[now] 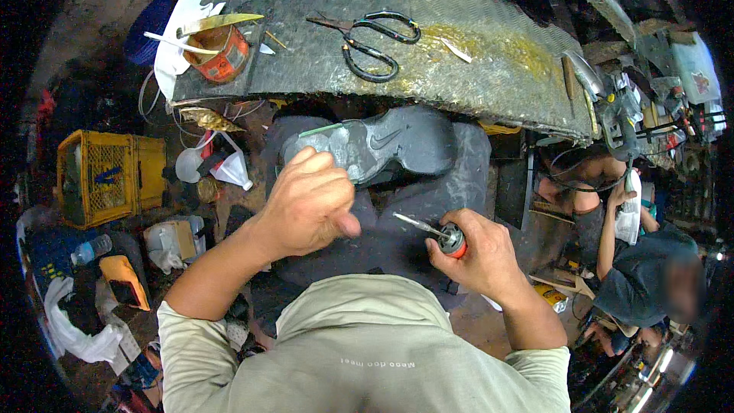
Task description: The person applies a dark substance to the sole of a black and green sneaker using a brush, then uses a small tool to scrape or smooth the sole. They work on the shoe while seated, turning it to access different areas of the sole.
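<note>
A dark grey shoe sole [417, 139] lies across my lap; pale grey smears cover its left part, and a thin green strip runs along the far edge there. My left hand [312, 203] overlaps the sole's near left side. Its fingers are curled in and hide whatever they may hold, while the thumb points right. In my right hand [487, 255], to the right of the lap's middle, is a rotary tool [453, 241] with a round black and red body. Its thin pale bit points up and left, apart from the sole.
Beyond my knees a worn bench [298, 69] carries black-handled scissors [371, 46] and an orange-red can [222, 57] with brushes or blades across it. A yellow crate [145, 176] stands left. Another person [646, 268] sits at the right, holding a white shoe [629, 210].
</note>
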